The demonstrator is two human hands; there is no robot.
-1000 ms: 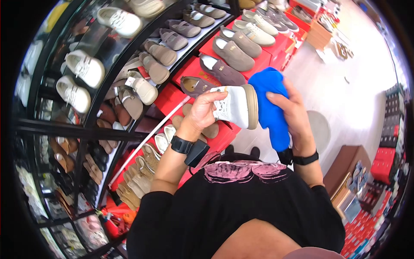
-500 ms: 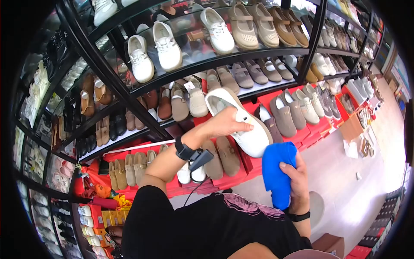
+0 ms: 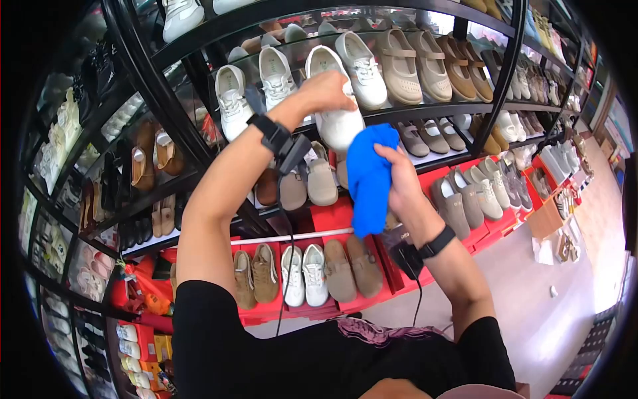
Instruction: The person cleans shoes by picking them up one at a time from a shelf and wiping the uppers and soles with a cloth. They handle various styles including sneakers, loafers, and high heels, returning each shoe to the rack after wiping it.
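My left hand [image 3: 325,92] grips a white shoe [image 3: 340,126] across its upper, at the front edge of the glass shelf between other white shoes. The shoe's toe points down toward me. In my right hand [image 3: 401,176] is a bunched blue cloth [image 3: 369,174], with the thumb on top of it. The cloth's upper end is beside the toe of the held shoe. Two white lace-up shoes stand left of the held one, and another white shoe [image 3: 362,70] is just right of it.
Beige strap shoes [image 3: 400,66] stand farther right on the shelf, behind its black front rail [image 3: 458,110]. Lower down are red boxes [image 3: 332,216] with more shoes on top. A black upright post [image 3: 156,100] rises at the left.
My left hand has carried the white shoe up and back to the shelf with the white pairs. My right hand has moved up and left with the blue cloth.
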